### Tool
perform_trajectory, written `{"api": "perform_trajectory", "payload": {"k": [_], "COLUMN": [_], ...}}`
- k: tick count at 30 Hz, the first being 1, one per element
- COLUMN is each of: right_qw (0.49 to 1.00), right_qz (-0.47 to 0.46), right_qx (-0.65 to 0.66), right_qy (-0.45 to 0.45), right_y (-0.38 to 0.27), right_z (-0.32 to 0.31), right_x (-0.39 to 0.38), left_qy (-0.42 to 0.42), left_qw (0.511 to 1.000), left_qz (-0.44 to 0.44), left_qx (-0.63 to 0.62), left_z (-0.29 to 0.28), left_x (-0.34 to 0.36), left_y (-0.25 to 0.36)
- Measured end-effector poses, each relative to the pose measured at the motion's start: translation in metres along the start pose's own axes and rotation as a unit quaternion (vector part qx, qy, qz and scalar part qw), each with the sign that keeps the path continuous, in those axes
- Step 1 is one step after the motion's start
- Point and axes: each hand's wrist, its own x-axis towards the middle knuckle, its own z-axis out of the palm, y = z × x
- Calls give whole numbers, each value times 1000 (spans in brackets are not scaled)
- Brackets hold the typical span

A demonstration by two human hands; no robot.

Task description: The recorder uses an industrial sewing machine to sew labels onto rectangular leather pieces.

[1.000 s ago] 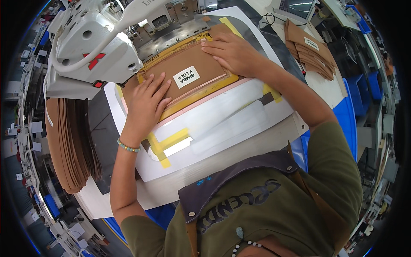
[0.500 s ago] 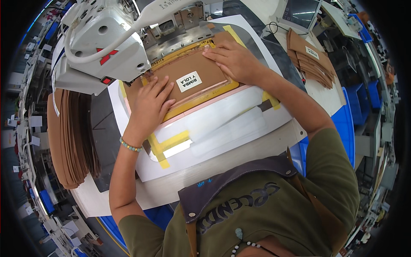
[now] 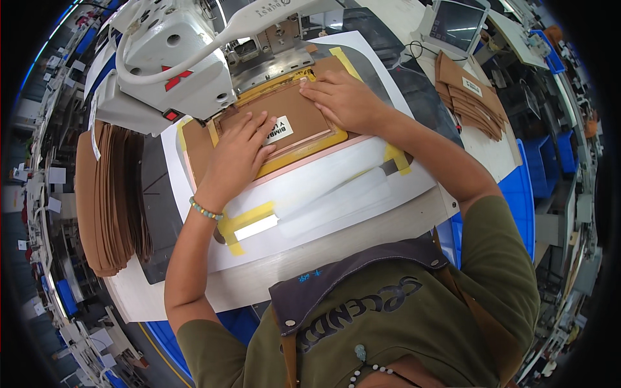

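A brown fabric or leather panel (image 3: 301, 107) with a white label (image 3: 280, 131) lies inside a yellow frame (image 3: 304, 152) under the sewing machine (image 3: 174, 71). My left hand (image 3: 240, 150) rests palm-down on the panel's left part, fingers stretched, its fingertips covering part of the label. At the far right corner, my right hand (image 3: 346, 100) lies with fingers extended over the panel and the frame's edge. The frame is on a white template sheet (image 3: 323, 216) with yellow tape strips. Neither hand grips anything; the machine's needle area is hidden.
A thick stack of brown panels (image 3: 107, 200) stands on the table at left. More labelled brown pieces (image 3: 469, 90) lie at right, near a control screen (image 3: 456, 22). A blue bin (image 3: 514, 200) sits beside the table's right edge. The machine's metal clamp (image 3: 275, 71) spans behind the frame.
The template with the frame and panel has shifted slightly left relative to the machine. My left hand now reaches farther over the panel and covers part of the label; my right hand stays at its corner.
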Motion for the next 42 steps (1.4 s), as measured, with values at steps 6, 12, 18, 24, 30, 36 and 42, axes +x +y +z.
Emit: {"api": "perform_trajectory", "payload": {"k": [6, 12, 18, 24, 30, 36, 42], "right_qw": [1000, 998, 997, 996, 997, 996, 993], "right_qz": [1, -46, -60, -69, -80, -75, -72], "right_qx": [15, -7, 0, -11, -12, 26, 84], "right_qy": [-13, 43, 56, 54, -11, -45, -49], "right_y": [2, 6, 11, 17, 21, 24, 36], "right_z": [-1, 1, 7, 12, 11, 13, 5], "right_x": [0, 4, 4, 3, 4, 5, -8], "left_qy": [-9, -16, -7, 13, 31, 34, 38], "left_qw": [1000, 1000, 1000, 1000, 999, 999, 999], "left_qz": [-6, -16, -11, -9, -16, -23, -34], "left_qx": [-9, -13, -16, -19, -24, -11, -19], "left_z": [3, 3, 8, 16, 21, 22, 25], "left_x": [14, 28, 42, 53, 58, 68, 73], "left_y": [12, 24, 33, 35, 36, 40, 35]}}
